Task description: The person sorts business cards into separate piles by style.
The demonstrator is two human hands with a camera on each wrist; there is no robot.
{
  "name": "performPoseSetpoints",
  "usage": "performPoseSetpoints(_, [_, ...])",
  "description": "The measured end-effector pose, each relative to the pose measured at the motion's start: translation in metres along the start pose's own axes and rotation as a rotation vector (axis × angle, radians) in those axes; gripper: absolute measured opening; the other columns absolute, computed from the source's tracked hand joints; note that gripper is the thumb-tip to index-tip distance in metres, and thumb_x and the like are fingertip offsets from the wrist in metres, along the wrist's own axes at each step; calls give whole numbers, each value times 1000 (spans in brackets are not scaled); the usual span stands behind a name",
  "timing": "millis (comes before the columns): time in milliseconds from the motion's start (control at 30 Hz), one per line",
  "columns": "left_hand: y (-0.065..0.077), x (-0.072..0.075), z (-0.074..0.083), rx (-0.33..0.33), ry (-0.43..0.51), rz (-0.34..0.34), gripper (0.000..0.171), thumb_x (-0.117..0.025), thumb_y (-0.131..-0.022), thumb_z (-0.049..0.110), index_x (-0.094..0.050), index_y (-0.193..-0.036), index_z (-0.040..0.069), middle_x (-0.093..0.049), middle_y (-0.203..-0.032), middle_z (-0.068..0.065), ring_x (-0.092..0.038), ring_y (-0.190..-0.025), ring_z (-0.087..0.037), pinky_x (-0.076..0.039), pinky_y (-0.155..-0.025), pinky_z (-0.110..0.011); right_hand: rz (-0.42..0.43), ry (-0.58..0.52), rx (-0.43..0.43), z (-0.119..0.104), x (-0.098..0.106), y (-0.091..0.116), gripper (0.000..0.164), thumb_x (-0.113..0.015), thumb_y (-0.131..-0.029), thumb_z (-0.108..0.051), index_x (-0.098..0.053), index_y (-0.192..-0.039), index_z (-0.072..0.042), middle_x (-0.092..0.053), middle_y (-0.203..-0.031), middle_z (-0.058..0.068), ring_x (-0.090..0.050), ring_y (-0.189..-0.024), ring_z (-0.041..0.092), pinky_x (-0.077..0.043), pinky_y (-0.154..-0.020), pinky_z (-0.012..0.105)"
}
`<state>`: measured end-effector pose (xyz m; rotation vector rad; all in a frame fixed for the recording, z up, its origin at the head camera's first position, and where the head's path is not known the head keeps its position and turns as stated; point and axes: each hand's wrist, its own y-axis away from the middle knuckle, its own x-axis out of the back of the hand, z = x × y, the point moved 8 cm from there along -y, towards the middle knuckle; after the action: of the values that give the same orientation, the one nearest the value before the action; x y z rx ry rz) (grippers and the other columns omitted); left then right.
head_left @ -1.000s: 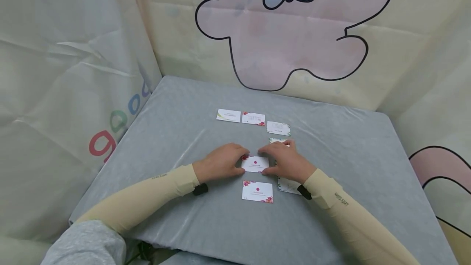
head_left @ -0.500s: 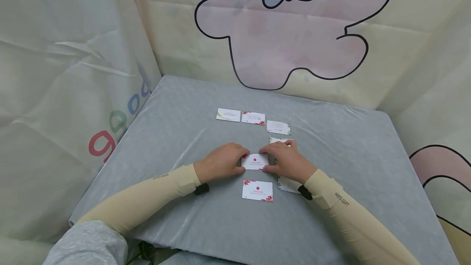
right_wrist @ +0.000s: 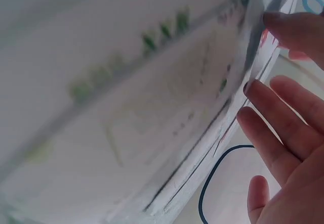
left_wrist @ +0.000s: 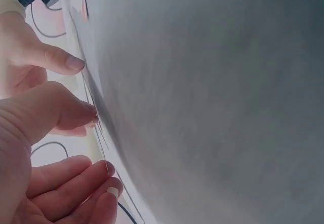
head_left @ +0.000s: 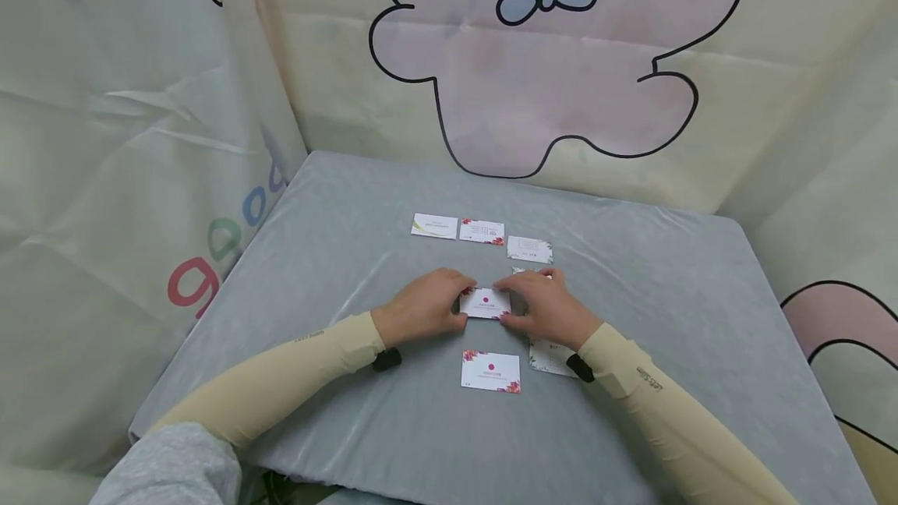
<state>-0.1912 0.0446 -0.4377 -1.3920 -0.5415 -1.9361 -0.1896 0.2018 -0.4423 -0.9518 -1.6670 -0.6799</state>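
A white business card (head_left: 486,303) with red flower corners and a red dot lies between the two hands. My left hand (head_left: 424,304) holds its left side, thumb at the near corner and fingers at the far one. My right hand (head_left: 550,309) holds the right side the same way. Below sits a matching business card (head_left: 490,372), apart from both hands. Under the right hand are green-leaf business cards (head_left: 550,357), partly hidden by it; one also fills the right wrist view (right_wrist: 152,92). In the left wrist view, the left thumb (left_wrist: 76,114) presses at the card's edge.
Along the back lie a white business card with a yellow-green stripe (head_left: 434,226), a red-flowered card (head_left: 482,231) and a green-leaf card (head_left: 529,249). Grey cloth covers the table (head_left: 337,411). Printed fabric walls (head_left: 772,100) stand behind it and at both sides.
Both hands have shifted the held business card slightly away from the body, widening the gap to the matching card below. The other cards keep their places; the head view has tilted slightly.
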Motion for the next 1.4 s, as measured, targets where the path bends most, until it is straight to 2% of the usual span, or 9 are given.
performPoseSetpoints(167, [-19, 7, -14, 27, -41, 27, 52, -75, -82, 24, -63, -130, 9, -69, -115, -2, -61, -107, -17, -52, -97, -33, 42, -19, -10, 11, 9, -20, 57, -81, -84, -36, -62, -136, -19, -69, -128, -1, -62, -124, 19, -27, -103, 55])
performPoseSetpoints(333, [-47, 14, -37, 65, -91, 37, 48, -74, -82, 23, -64, -127, 12, -68, -105, 1, -59, -97, -17, -51, -89, -35, 32, -60, -67, 26, 15, -47, 59, -79, -86, -36, -59, -139, -18, -66, -133, 2, -59, -129, 22, -26, -109, 56])
performPoseSetpoints(533, [-82, 24, -59, 47, -127, 53, 54, -74, -83, 21, -62, -134, 10, -69, -123, -4, -62, -114, -23, -48, -102, -40, 33, -97, -162, 51, 14, -76, 58, -75, -90, -37, -56, -142, -18, -61, -141, 6, -52, -137, 29, -25, -112, 64])
performPoseSetpoints(700, [-103, 22, -75, 71, -81, -9, 53, -71, -87, 23, -60, -137, 10, -67, -130, -5, -60, -119, -22, -47, -106, -40, 43, -130, -207, 67, 13, -92, 57, -74, -91, -36, -56, -143, -18, -59, -143, 6, -51, -137, 29, -23, -111, 68])
performPoseSetpoints(900, [-114, 16, -90, 135, -68, -53, 52, -69, -91, 26, -58, -140, 12, -64, -135, -4, -58, -123, -19, -45, -109, -38, 36, -154, -211, 75, 11, -104, 54, -73, -92, -32, -57, -142, -16, -61, -142, 8, -53, -134, 29, -28, -104, 60])
performPoseSetpoints(1167, [-118, 12, -95, 131, -76, -57, 49, -68, -90, 26, -60, -137, 14, -65, -131, -1, -60, -115, -16, -47, -104, -37, 49, -147, -240, 81, 9, -107, 53, -75, -91, -33, -60, -139, -18, -61, -141, 6, -55, -133, 26, -27, -97, 54])
performPoseSetpoints(1400, [-120, 12, -98, 138, -89, -50, 49, -68, -90, 26, -60, -137, 16, -65, -131, 0, -59, -115, -15, -47, -105, -37, 53, -146, -245, 81, 8, -110, 52, -75, -90, -33, -61, -138, -18, -61, -141, 6, -55, -132, 27, -24, -97, 57])
